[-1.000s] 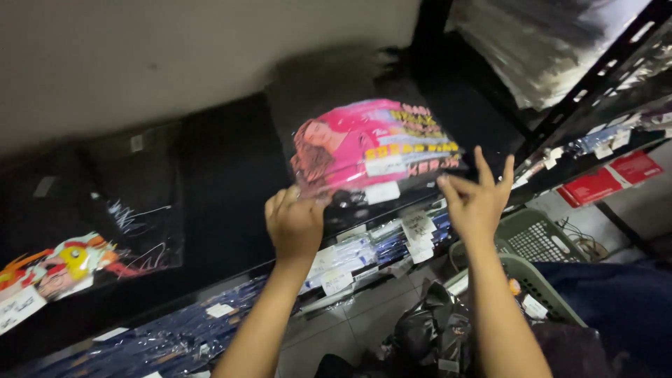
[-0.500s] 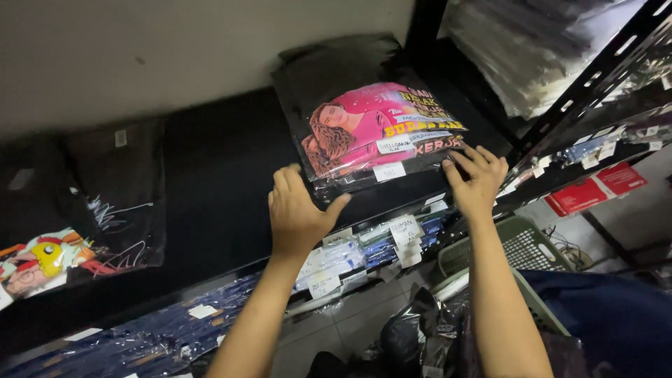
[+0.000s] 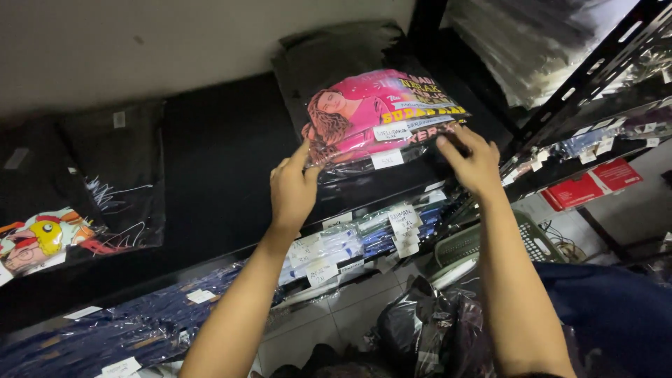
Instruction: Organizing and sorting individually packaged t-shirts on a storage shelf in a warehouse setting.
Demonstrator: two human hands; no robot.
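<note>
— Where are the two hands right now?

— Both are up at the black shelf [image 3: 210, 161] in the middle of the frame; the left hand [image 3: 292, 190] sits just left of centre, thumb and fingers closed on the lower left corner of a bagged black shirt with a pink print [image 3: 378, 119]; the right hand [image 3: 470, 159] lies right of centre, fingers spread fairly wide and pressed flat on the bag's lower right edge.

— And the shirt itself?

— It rests on the shelf in the upper centre of the frame, tilted a little, its front edge at the shelf's lip; small white labels are stuck to the plastic; whether the right hand grips the bag or only presses on it, I cannot tell.

— What else lies around?

— At the left edge lies another bagged dark shirt with a cartoon print [image 3: 42, 238]; beside it a plain black one [image 3: 119, 168]; on the lower shelf, below the hands, is a row of bagged blue garments with white tags [image 3: 364, 241]; at the lower right, near the right forearm, are a green plastic basket [image 3: 483, 241] and a black plastic bag [image 3: 427, 329]; red packets [image 3: 588, 185] sit at the right edge.
</note>
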